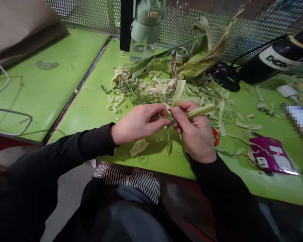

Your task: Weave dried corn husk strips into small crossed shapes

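Pale green corn husk strips [202, 110] are pinched between my two hands above the front of the table. My left hand [141, 121] is closed, thumb and fingers pressed on one end of the strips. Close against it, my right hand [195, 132] grips the same strips, with one piece standing up and another pointing right. Where the strips cross, my fingertips hide part of them. Behind my hands spreads a pile of husk scraps [159, 88]. A loose husk piece [139, 148] lies below my left hand. Beside my right hand shows a red handle loop [215, 135].
Long dried husk leaves [204, 65] and a light green bottle [145, 30] stand at the back of the green table [86, 104]. Rightward are a black cylinder [277, 57], a purple packet [274, 154] and a blurred phone-like object [300, 121]. A brown bag [22, 28] and white cable [7, 80] lie left.
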Demonstrator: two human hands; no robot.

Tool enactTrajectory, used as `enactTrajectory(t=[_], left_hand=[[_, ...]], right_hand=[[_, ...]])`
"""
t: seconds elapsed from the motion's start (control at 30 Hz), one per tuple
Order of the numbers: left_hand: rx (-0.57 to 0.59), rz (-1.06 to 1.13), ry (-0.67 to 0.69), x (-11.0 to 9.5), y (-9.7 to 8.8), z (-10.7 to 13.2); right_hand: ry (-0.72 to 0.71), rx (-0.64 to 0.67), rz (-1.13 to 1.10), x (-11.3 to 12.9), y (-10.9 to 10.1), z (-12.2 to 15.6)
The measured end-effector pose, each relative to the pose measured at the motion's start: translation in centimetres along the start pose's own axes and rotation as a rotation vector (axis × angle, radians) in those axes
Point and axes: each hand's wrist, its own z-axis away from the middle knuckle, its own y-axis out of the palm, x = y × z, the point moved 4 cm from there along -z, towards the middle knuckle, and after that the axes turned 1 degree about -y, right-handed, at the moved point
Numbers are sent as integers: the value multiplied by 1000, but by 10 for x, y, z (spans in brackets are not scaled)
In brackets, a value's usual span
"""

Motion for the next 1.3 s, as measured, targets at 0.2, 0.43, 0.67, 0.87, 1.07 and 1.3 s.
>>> enactTrajectory(t=[0.2,0.43,0.67,0.87,1.07,1.3], left_hand=[[-16,39,-7,3,4,3],[-21,52,-22,7,7,3],[160,347,-196,8,4,-2],[210,756,-340,19,6,-3],[161,758,-292,25,8,-4],[89,426,-69,18,-11,-6]], right_hand=[[-36,-22,-22,6,1,2],[-73,-40,31,11,-1,3],[153,26,-231,-7,-5,-7],[155,66,-318,-1,-7,-8],[28,-28,-115,-10,-10,-9],[393,29,-460,-14,-8,-10]])
